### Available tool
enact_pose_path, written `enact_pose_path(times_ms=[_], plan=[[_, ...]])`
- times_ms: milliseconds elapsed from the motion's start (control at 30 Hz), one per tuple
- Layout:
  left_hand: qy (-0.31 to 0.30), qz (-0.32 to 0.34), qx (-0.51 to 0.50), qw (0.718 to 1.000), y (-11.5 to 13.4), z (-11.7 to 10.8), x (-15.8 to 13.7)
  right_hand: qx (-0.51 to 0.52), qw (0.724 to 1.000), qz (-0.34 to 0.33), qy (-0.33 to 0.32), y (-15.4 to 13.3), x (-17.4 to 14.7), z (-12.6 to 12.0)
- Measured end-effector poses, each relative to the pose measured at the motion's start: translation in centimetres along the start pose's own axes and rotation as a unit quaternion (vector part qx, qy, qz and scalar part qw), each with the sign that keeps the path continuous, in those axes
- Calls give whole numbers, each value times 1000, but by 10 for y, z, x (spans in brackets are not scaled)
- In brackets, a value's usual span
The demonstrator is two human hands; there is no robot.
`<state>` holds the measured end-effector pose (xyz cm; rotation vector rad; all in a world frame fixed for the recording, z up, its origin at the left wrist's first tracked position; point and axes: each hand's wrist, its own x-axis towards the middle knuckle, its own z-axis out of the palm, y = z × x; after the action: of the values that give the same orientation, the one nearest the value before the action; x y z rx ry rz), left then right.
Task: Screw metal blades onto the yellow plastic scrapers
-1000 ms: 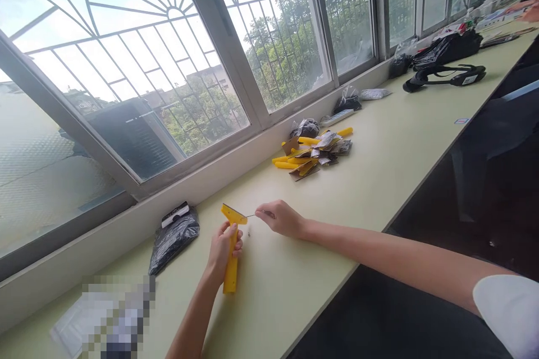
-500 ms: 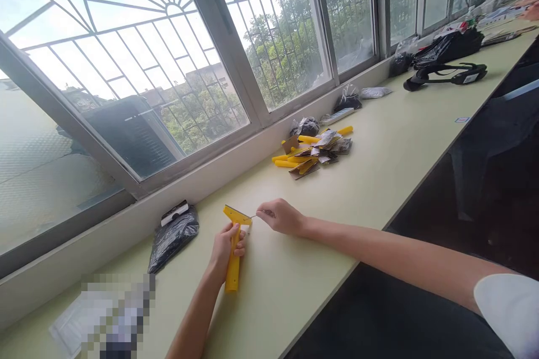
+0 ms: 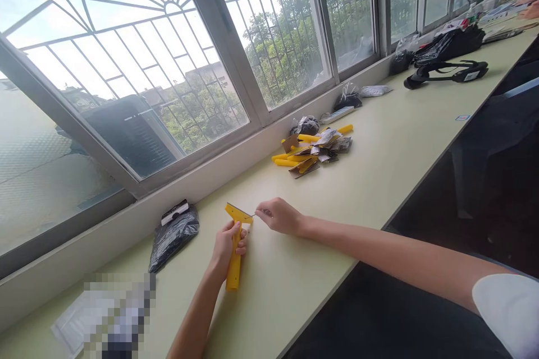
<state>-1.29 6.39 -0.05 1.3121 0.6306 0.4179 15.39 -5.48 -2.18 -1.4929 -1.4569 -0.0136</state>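
Note:
My left hand [image 3: 227,244] is wrapped round the handle of a yellow scraper [image 3: 233,275], whose wide head points away from me. A dark blade edge runs along the top of that head. Just right of it, my right hand [image 3: 278,216] pinches a thin metal rod [image 3: 251,216], perhaps a small hex key or screwdriver. The rod's tip meets the right part of the scraper's head. The far end of the rod is hidden in my fingers.
Beyond my hands lies a heap of yellow scrapers [image 3: 290,161] with cardboard sleeves. A black plastic bag [image 3: 174,241] rests near the window at left. Farther right are a black headset [image 3: 446,74], black bags [image 3: 448,47] and another person's hand [image 3: 531,10]. The table edge [image 3: 374,238] slants at right.
The scraper and my left hand have shifted very slightly up and right. My right hand keeps its pinch on the rod at the scraper's head, almost in the same place.

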Motion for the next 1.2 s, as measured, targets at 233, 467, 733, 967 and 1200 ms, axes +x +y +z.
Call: enact_pose_path(times_ms=[233, 467, 733, 967, 1200], plan=[[6, 0, -7, 1000, 2, -2, 3, -7, 1000, 8, 2, 4, 8, 5], [8, -12, -29, 999, 5, -7, 3, -2, 1000, 27, -5, 8, 22, 11], [9, 10, -18, 1000, 2, -4, 3, -81, 995, 28, -43, -4, 41, 28], [29, -11, -30, 999, 4, -13, 7, 10, 1000, 21, -2, 12, 33, 14], [38, -29, -49, 998, 6, -12, 6, 50, 997, 51, 28, 18, 32, -8]])
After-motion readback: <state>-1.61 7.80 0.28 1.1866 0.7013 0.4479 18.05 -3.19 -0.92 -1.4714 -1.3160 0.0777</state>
